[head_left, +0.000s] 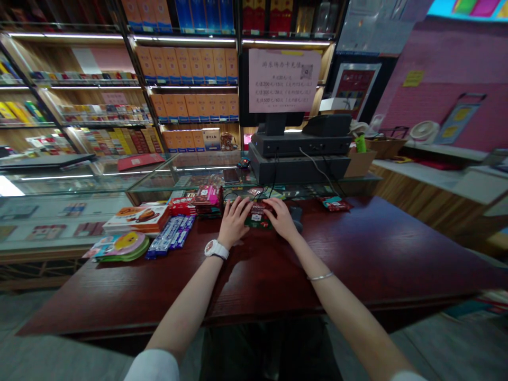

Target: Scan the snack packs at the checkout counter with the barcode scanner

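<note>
A small dark brown and green snack packet (259, 217) is at the back of the dark red table, between my two hands. My left hand (234, 221), with a white watch on the wrist, grips its left end with the fingers over the top. At its right end, my right hand (281, 218) holds it between thumb and fingers. Just left of my left hand is a stack of similar brown and pink packets (209, 200). A dark computer mouse (296, 216) lies beside my right hand, partly hidden by it.
Blue-purple wrapped bars (170, 236), an orange and white box (138, 218) and colourful round-edged booklets (123, 247) lie on the left. Another snack packet (335, 203) rests at the right. Behind the table stand a glass counter (186, 172) and a cash register (299, 159).
</note>
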`<state>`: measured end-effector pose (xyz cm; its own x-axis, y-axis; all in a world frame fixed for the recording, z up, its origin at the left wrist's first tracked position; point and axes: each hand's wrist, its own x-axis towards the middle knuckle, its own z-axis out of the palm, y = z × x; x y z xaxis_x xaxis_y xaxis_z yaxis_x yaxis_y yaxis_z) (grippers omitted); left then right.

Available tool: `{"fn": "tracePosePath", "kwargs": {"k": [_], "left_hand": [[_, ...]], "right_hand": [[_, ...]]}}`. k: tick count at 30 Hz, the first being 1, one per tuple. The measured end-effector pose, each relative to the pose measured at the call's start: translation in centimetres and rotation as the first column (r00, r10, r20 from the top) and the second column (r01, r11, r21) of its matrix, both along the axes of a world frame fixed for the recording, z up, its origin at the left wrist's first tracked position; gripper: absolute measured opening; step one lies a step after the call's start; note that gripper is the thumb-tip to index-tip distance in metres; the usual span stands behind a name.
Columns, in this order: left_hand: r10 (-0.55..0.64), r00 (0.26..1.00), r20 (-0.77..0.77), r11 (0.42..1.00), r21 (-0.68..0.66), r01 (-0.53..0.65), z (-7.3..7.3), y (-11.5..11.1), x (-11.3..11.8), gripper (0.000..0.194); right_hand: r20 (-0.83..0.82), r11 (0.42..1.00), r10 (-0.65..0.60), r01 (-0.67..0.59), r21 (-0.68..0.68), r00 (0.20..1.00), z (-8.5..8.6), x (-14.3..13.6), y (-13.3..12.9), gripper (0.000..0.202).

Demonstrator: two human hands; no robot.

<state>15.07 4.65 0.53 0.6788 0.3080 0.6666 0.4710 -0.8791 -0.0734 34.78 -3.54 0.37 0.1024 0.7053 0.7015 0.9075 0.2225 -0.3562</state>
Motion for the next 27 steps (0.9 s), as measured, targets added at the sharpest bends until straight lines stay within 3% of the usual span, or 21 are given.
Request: {"fn": "tracePosePath", "kwargs": {"k": [5,10,15,20,23,27], "left_hand": [[0.078,0.996,0.051,0.993,-0.096,-0.073,0.1,0.2,0.0,0.075],[0.11,0.992,0.07,0.98,-0.175,-0.096,0.3,0.3,0.0,0.075],[0.102,0.994,0.044,0.961,-0.263,-0.087,0.3,0.3,-0.1,0.08],[0.096,0.995,0.039,0.944,-0.32,-0.078,1.3,-0.4,0.8,0.083],[0.071,0.997,0.035,0.949,-0.31,-0.057,2.6,-1.4,2.6,0.084],[0.016,1.0,0.024,0.952,-0.305,-0.008,4.4,-3.2,6.3,0.085]], "right_hand": [[0.268,0.993,-0.088,0.107,-0.058,0.959,-0.2,-1.4,-0.6,0.065],[0.38,0.971,-0.107,0.178,-0.157,0.919,-0.2,-2.4,-0.9,0.091],[0.42,0.968,-0.132,0.209,-0.141,0.898,-0.4,-2.1,-1.1,0.077],[0.493,0.986,-0.086,0.144,-0.08,0.865,-0.1,-0.3,-2.6,0.058],[0.519,0.987,-0.126,0.16,-0.021,0.845,0.5,1.5,-4.4,0.049],[0.506,0.959,-0.273,0.274,0.075,0.818,1.2,4.4,-7.4,0.042]]}}
